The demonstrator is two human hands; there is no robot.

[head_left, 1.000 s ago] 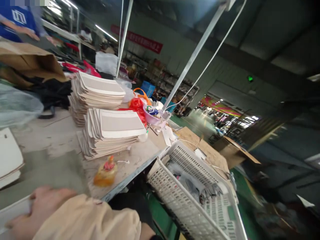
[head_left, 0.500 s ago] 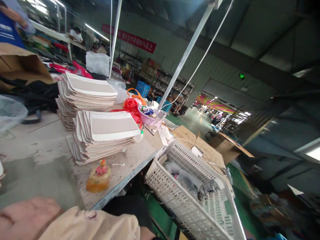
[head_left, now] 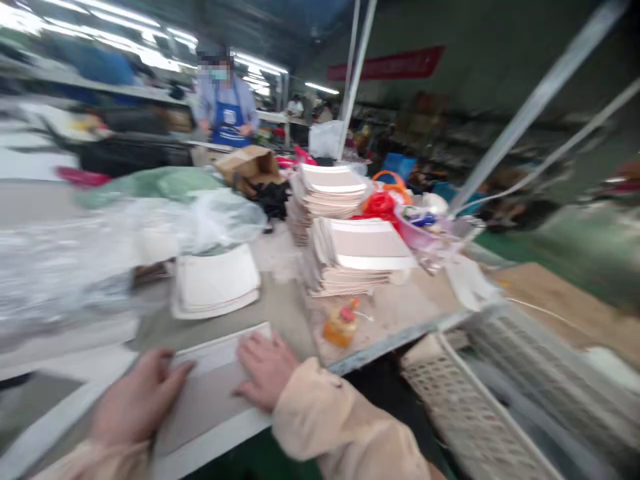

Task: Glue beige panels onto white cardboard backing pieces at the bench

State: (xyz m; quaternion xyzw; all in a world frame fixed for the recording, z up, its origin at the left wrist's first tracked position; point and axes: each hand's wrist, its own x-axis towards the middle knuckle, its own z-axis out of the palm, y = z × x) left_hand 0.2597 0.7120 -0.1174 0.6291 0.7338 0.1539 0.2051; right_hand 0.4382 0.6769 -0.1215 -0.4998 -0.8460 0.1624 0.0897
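I see both hands flat and open on the card (head_left: pixel 210 393): left hand (head_left: pixel 135 407) at its left side, right hand (head_left: pixel 267 370) at its right, stacks (head_left: pixel 360 257) beyond.

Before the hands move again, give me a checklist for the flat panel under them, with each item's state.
1. Left hand flat on the grey-and-white panel: ok.
2. Right hand flat on the panel's far end: ok.
3. Panel lying fully on the table: not ok, its near edge seems to overhang.
4. Orange glue bottle apart from the panel: ok.
5. Panel's alignment and edges: cannot tell, the picture is blurred.
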